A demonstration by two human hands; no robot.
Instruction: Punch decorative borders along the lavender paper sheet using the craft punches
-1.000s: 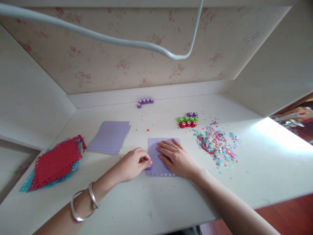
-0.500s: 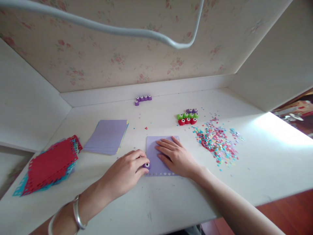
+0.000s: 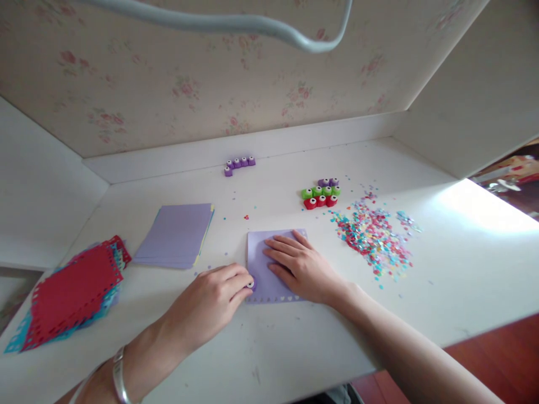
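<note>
A lavender paper sheet [image 3: 261, 269] lies on the white table in front of me, with a row of small punched shapes along its near edge. My left hand [image 3: 225, 292] grips a small purple craft punch [image 3: 251, 283] at the sheet's left edge, near the lower left corner. The fingers hide most of the punch; its white top shows. My right hand [image 3: 301, 264] lies flat on the sheet with fingers spread, covering much of its right half. A few holes also show at the far right corner.
Lavender sheets [image 3: 174, 235] are stacked at left, beside punched red sheets [image 3: 76, 289] over blue ones. Purple punches [image 3: 240, 163] stand at the back; green punches [image 3: 318, 192] and red punches [image 3: 321, 202] stand right of centre. Confetti [image 3: 374, 238] is heaped at right. A pale curved bar [image 3: 252, 23] hangs above.
The view has shifted a little, so the things on the left sit lower and farther left. My left hand still holds the punch at the sheet's left edge; my right hand stays flat.
</note>
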